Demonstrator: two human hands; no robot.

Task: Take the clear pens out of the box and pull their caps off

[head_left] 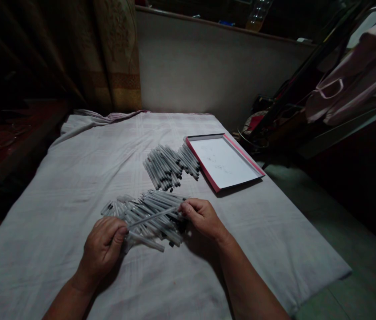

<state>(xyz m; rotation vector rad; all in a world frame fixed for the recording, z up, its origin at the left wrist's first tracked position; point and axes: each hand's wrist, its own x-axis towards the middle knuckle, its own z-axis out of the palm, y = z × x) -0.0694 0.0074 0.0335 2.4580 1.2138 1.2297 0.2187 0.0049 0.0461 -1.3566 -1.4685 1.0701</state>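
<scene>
A slim translucent pen (154,217) stretches between my two hands. The fingers of my left hand (103,242) are closed around its near-left end. At its other end, the thumb and fingertips of my right hand (204,218) pinch it. Beneath lies a loose pile of clear and grey pens (161,200) with some black ends. A clear tube (148,242) sticks out beside my left hand; whether that hand grips it too, I cannot tell. Farther back, a neater heap of pens (163,164) rests with black tips toward me.
A shallow red-edged box lid (234,162), white inside, lies right of the farther heap. A pale checked cloth (74,186) covers the table. Behind stand a curtain (118,53) and a low wall (191,66). Pinkish cloth (351,84) hangs at the right.
</scene>
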